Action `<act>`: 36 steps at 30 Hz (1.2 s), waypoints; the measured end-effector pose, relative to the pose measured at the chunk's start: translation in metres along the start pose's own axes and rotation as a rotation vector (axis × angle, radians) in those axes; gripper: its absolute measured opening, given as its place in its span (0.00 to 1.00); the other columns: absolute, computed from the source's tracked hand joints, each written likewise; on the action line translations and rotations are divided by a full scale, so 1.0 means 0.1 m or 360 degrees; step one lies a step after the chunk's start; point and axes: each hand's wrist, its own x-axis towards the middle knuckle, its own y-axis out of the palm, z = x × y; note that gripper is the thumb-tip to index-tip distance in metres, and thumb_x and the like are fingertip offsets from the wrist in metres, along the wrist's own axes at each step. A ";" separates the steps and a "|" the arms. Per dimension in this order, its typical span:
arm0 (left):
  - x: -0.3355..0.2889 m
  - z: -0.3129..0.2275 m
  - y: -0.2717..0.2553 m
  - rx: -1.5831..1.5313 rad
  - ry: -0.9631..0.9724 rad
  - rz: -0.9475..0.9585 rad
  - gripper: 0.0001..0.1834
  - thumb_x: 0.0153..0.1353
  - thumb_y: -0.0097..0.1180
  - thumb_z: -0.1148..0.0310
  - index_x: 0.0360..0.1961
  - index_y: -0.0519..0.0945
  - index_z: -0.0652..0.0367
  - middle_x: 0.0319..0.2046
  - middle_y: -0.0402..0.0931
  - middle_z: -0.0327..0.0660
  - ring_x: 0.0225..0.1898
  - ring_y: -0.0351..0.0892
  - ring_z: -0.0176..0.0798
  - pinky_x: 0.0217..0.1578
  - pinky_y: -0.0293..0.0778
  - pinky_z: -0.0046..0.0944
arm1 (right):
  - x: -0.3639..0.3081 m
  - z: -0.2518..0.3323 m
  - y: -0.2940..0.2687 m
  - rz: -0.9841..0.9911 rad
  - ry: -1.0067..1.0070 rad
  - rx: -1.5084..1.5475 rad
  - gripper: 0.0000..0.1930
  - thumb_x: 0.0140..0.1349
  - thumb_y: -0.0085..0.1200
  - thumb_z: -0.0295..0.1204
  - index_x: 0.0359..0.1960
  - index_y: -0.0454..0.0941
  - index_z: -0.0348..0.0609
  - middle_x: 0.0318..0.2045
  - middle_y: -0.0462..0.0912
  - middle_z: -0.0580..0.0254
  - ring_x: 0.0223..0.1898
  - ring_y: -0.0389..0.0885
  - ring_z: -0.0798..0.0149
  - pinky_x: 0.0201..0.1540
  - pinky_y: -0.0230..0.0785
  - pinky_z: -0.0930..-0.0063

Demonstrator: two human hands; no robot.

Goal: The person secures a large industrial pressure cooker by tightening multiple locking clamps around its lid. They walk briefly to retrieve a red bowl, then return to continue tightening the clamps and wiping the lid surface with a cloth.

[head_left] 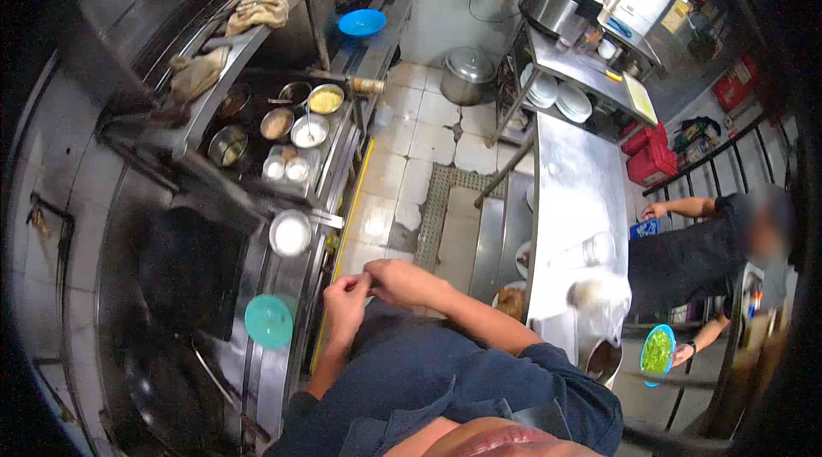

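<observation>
In front of my body, my left hand [346,301] and my right hand [396,282] meet with their fingertips together. Both are closed, the fingers pinched; what they hold, if anything, I cannot make out. Left of them, on the steel stove ledge, sits a green plate [269,321]. Just beyond it stands a steel pot [291,232] with white contents and a handle pointing right. Farther along are bowls of seasonings, among them a bowl of yellow bits [325,99] and a white bowl with a spoon [309,131], beside a clear tray of small tubs [291,167].
Two cloths [258,11] lie on the shelf at left, near a blue bowl [361,23]. A lidded pot [468,75] stands on the tiled floor. A steel counter [579,187] runs along the right. Beyond it a co-worker holds a blue bowl of chopped greens [658,352].
</observation>
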 end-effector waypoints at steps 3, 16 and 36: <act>0.89 -0.40 0.67 0.0085 0.0275 0.0426 0.16 0.59 0.64 0.64 0.38 0.82 0.70 0.30 0.83 0.42 0.31 0.79 0.28 0.35 0.76 0.31 | 0.17 -0.58 -0.86 -0.0174 0.0304 -0.0055 0.19 0.54 0.60 0.31 0.47 0.76 0.36 0.39 0.81 0.42 0.42 0.80 0.39 0.45 0.72 0.55; 3.48 -2.28 3.46 0.0646 0.1217 0.1061 0.18 0.58 0.61 0.62 0.46 0.80 0.63 0.41 0.76 0.48 0.41 0.79 0.49 0.43 0.75 0.42 | 0.36 -3.53 -3.67 -0.1214 0.0975 0.0980 0.13 0.63 0.51 0.22 0.49 0.74 0.31 0.27 0.81 0.60 0.29 0.80 0.69 0.35 0.74 0.74; 8.41 -3.50 3.66 -0.0135 0.0494 -0.0275 0.16 0.63 0.61 0.61 0.44 0.82 0.64 0.35 0.82 0.40 0.36 0.80 0.31 0.36 0.75 0.32 | 4.76 -5.75 -6.95 -0.0180 0.0002 0.0103 0.15 0.56 0.55 0.26 0.46 0.78 0.37 0.43 0.80 0.44 0.47 0.78 0.45 0.52 0.69 0.60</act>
